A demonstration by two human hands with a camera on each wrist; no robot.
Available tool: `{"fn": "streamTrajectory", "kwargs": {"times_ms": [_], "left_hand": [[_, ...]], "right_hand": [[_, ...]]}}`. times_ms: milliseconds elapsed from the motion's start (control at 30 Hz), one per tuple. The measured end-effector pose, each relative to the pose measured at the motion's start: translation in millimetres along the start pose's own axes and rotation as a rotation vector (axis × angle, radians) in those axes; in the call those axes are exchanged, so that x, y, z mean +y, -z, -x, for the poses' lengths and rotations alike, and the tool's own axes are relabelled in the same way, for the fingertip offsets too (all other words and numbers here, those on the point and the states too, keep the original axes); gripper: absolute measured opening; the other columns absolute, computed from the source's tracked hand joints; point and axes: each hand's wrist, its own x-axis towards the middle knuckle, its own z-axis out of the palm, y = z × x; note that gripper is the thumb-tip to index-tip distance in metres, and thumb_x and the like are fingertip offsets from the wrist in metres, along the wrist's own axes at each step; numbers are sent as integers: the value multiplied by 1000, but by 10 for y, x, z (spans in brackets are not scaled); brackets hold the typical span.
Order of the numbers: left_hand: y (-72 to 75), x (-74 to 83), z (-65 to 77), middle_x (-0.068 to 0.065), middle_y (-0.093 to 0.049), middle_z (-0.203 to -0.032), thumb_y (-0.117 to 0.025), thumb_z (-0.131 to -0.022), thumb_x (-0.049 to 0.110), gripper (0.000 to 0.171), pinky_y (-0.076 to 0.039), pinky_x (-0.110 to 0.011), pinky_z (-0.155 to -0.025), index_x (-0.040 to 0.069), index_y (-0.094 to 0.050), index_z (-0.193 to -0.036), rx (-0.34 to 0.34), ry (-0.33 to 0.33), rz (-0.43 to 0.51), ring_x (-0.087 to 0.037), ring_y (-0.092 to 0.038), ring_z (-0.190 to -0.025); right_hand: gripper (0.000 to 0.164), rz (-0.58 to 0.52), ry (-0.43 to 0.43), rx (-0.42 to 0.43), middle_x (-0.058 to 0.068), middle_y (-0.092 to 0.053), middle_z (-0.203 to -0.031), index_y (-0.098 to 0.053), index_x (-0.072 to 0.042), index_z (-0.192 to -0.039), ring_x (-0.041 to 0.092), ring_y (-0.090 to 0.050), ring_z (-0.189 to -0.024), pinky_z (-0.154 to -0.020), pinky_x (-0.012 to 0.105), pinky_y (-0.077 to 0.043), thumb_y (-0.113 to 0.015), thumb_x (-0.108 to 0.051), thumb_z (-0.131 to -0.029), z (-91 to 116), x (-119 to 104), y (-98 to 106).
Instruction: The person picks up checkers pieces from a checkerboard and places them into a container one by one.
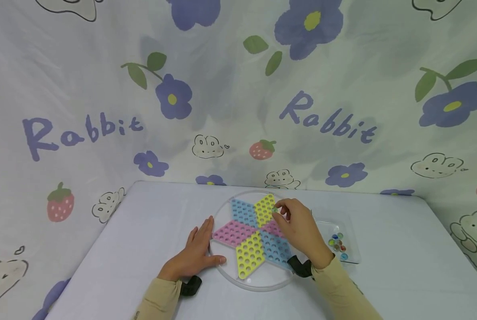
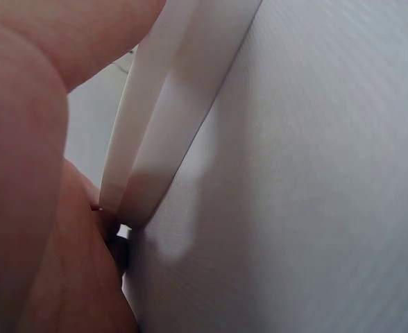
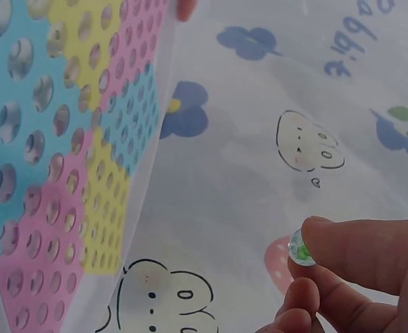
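A round Chinese checkers board (image 1: 228, 213) lies on the table, its star of holes coloured yellow, blue and pink. My right hand (image 1: 304, 229) is above the board's far right side. Its thumb and index finger pinch a clear marble (image 3: 301, 248) with green inside, held over the far yellow point. At the board's left rim rests my left hand (image 1: 196, 249), fingers straight and thumb spread over the near-left edge. The left wrist view shows the pale rim (image 2: 155, 125) close beside that hand. No marbles show in the board's holes.
A clear plastic tray (image 1: 354, 251) stands right of the board, partly behind the right forearm. Several coloured glass marbles (image 1: 336, 243) lie in it. The table (image 1: 406, 258) has a white cover, and a patterned curtain (image 1: 230, 111) hangs behind.
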Motion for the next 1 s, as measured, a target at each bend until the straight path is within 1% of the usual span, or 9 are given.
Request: {"fn": "streamTrajectory", "kwargs": {"times_ms": [133,367,533,633,667,800,867,900,1000], "left_hand": [[-8,-11,0,-22,3,-167,-71,-90,51,116,10,-55,-119,-6,5,-158,0,-1,-3,-37,3,-154],[-20,-26,6,-23,3,-166,-71,-90,51,116,10,-55,-119,-6,5,-157,5,-12,-1,-38,3,-153],[-28,-39,8,-23,3,-166,-70,-90,52,116,10,-56,-119,-6,5,-158,5,-14,-3,-38,3,-153],[-26,-33,13,-22,3,-166,-70,-90,51,116,9,-55,-119,-6,5,-157,6,-13,-8,-37,4,-153],[-24,-28,14,-22,4,-166,-70,-90,51,116,10,-55,-119,-6,5,-157,7,-14,-9,-37,4,-153],[-13,-12,15,-22,4,-166,-71,-90,50,116,9,-55,-119,-7,5,-157,6,-14,-14,-37,4,-153],[-9,-11,13,-22,4,-167,-70,-91,51,116,9,-54,-119,-7,5,-157,4,-15,-15,-37,4,-153],[-7,-11,12,-22,4,-167,-70,-91,51,116,9,-54,-119,-6,5,-157,3,-15,-14,-37,4,-153],[-8,-9,14,-22,4,-167,-70,-91,51,115,9,-54,-119,-6,5,-157,3,-16,-10,-37,4,-153]], "right_hand": [[18,2,-3,-1,1,-53,-82,-68,-2,-106,14,-46,-70,-60,28,-42,-72,-11,-92,68,17,47],[16,52,-1,5,-1,-52,-81,-69,-3,-105,13,-46,-69,-59,25,-42,-74,-10,-91,186,79,115],[15,59,-1,16,-2,-51,-81,-69,-5,-103,12,-45,-70,-58,24,-42,-75,-8,-90,272,108,172],[15,74,6,22,-3,-51,-81,-69,-5,-103,11,-45,-69,-58,24,-42,-76,-8,-89,318,136,194],[15,80,10,23,-3,-51,-81,-70,-6,-103,11,-45,-69,-61,25,-43,-76,-8,-89,331,142,205],[16,86,23,32,-4,-51,-80,-69,-5,-103,10,-44,-69,-60,25,-42,-76,-7,-89,396,193,236],[16,84,15,29,-4,-51,-81,-69,-5,-103,10,-44,-69,-60,25,-43,-76,-7,-89,432,223,250],[17,80,11,26,-4,-51,-81,-69,-5,-104,11,-45,-69,-57,23,-42,-76,-6,-89,451,242,256],[16,85,-5,12,-4,-50,-82,-69,-5,-104,11,-45,-69,-57,23,-43,-75,-6,-89,506,280,283]]}}
